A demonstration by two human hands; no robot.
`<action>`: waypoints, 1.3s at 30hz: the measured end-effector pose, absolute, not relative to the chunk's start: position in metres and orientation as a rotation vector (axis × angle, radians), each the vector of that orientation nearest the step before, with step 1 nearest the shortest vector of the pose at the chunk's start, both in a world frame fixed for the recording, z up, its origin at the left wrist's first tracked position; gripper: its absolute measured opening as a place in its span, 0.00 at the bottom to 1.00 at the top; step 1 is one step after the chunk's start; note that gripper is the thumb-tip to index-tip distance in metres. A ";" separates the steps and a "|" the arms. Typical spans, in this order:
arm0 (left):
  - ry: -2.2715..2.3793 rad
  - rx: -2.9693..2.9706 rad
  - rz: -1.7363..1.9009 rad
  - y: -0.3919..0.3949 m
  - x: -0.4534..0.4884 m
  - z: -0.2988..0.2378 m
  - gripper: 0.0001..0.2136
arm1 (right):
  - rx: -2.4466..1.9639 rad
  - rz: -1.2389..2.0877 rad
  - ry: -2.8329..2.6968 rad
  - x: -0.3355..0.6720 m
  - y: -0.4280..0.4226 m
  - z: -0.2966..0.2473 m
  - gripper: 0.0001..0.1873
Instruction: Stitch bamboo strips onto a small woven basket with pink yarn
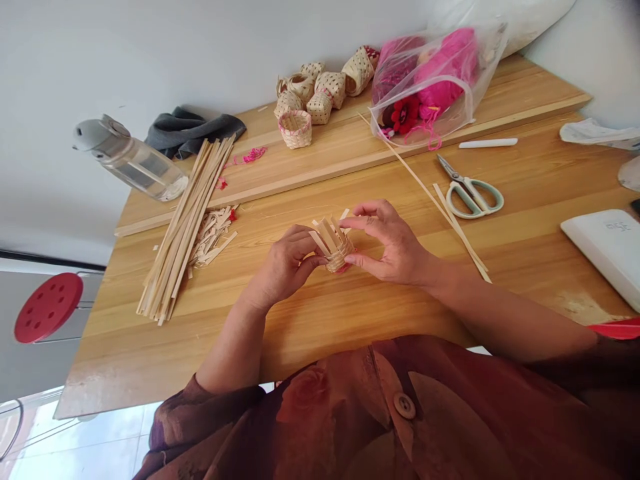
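A small half-woven basket (pixel 337 257) is between my hands above the table, its strip ends standing up and a bit of red at its base. My left hand (pixel 293 263) grips its left side, thumb in front and fingers behind. On the other side my right hand (pixel 385 247) pinches the weave with the thumb low and the fingers curled over the upright strips. A bundle of long flat wood strips (pixel 187 233) lies to the left, with a pile of short offcuts (pixel 213 237) beside it.
Scissors (pixel 470 190) and loose strips (pixel 463 233) lie to the right, near a white device (pixel 607 250). Finished little baskets (pixel 295 130) stand at the back by a bag of pink yarn (pixel 445 73). A water bottle (pixel 135 160) and dark cloth (pixel 193 133) sit back left.
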State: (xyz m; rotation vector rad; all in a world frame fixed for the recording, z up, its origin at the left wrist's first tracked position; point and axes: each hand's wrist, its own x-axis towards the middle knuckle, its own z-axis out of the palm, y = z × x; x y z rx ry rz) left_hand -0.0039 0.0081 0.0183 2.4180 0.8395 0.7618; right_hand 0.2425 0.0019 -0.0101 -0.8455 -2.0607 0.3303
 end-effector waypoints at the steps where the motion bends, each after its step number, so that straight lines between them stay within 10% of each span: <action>1: 0.830 2.423 0.744 0.009 -0.004 0.018 0.05 | -0.847 0.289 -2.067 0.243 0.003 -0.011 0.22; 6: 0.783 2.387 0.733 0.010 -0.005 0.016 0.03 | -0.821 0.438 -2.041 0.246 0.006 -0.009 0.08; 18: 0.876 2.213 0.789 0.005 0.001 0.008 0.05 | -0.897 1.531 -1.586 0.240 0.005 -0.014 0.19; 39: 0.924 1.649 0.784 0.007 0.008 -0.004 0.13 | -1.017 1.408 -1.618 0.236 0.000 -0.013 0.18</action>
